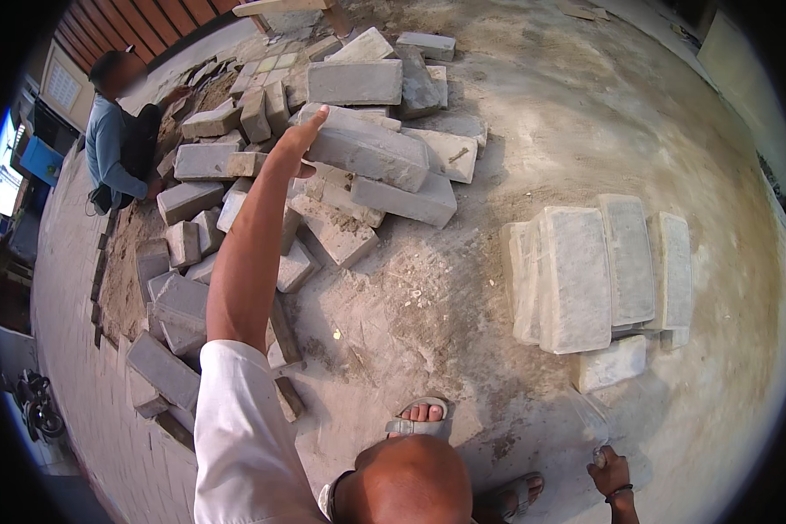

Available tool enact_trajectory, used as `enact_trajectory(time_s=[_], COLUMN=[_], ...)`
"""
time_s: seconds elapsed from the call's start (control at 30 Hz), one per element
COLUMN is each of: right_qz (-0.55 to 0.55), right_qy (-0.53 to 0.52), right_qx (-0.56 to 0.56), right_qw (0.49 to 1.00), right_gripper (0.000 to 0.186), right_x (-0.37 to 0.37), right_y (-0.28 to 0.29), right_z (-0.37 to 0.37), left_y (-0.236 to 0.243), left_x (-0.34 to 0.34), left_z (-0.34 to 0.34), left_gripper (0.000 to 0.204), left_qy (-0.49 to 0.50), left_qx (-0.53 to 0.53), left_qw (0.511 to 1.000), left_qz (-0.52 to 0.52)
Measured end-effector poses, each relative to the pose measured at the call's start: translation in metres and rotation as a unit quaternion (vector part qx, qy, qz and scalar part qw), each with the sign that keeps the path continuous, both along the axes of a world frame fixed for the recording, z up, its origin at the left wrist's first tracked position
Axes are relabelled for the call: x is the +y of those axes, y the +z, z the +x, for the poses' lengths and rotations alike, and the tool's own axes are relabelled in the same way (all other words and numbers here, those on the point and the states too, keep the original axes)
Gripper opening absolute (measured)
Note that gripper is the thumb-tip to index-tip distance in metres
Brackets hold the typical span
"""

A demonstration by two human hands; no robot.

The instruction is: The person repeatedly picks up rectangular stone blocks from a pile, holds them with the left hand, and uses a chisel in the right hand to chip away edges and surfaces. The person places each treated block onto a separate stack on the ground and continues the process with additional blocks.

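Your white sleeve (pixel 246 437) and bare knee (pixel 419 480) lie nearest, with a sandal (pixel 421 427) just beyond the knee. From that sleeve your left arm (pixel 246 271) stretches almost straight to the far side, leaning a little right. Your left hand (pixel 300 148) is partly spread at the left end of a grey block (pixel 371 150) on the pile (pixel 183 297), a fingertip up at its top edge and the thumb lower; whether it has a firm hold, you cannot tell. Low at near right, your right hand (pixel 613 476) curls closed around a pale object (pixel 599 457), with a dark band (pixel 620 492) at the wrist. Beyond it, a stack (pixel 576 279) of blocks sits on the ground (pixel 393 358). Far left, a co-worker (pixel 113 144) in blue crouches beside the pile; behind, a white sheet (pixel 62 87) bears marks too small to read.
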State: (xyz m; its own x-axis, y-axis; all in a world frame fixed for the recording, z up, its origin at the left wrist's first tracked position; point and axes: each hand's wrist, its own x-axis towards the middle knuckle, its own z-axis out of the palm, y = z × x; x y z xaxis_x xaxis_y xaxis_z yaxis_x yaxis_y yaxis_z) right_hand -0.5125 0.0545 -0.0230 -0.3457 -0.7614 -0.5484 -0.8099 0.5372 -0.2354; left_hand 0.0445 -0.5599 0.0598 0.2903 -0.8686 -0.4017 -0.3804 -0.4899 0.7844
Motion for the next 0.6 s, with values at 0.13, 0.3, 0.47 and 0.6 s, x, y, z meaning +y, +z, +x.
enact_trajectory(time_s=[0.13,0.3,0.47,0.6], right_qz=[0.033,0.106,0.125,0.119], right_qy=[0.036,0.086,0.161,0.174], right_qx=[-0.014,0.015,-0.017,-0.138], right_qw=[0.999,0.99,0.979,0.968], right_gripper=[0.042,0.044,0.048,0.048], right_x=[-0.002,-0.003,-0.042,-0.085], right_y=[0.013,0.017,0.043,0.067], right_z=[0.021,0.025,0.038,0.067], left_y=[0.006,0.006,0.073,0.1], left_x=[-0.018,0.016,0.112,0.175], left_z=[-0.011,-0.031,-0.085,-0.103], left_gripper=[0.071,0.07,0.074,0.08], left_qy=[0.002,-0.114,-0.288,-0.41], left_qx=[0.092,0.068,-0.141,-0.249], left_qw=[0.993,0.99,0.916,0.864], left_qz=[0.075,-0.041,-0.241,-0.154])
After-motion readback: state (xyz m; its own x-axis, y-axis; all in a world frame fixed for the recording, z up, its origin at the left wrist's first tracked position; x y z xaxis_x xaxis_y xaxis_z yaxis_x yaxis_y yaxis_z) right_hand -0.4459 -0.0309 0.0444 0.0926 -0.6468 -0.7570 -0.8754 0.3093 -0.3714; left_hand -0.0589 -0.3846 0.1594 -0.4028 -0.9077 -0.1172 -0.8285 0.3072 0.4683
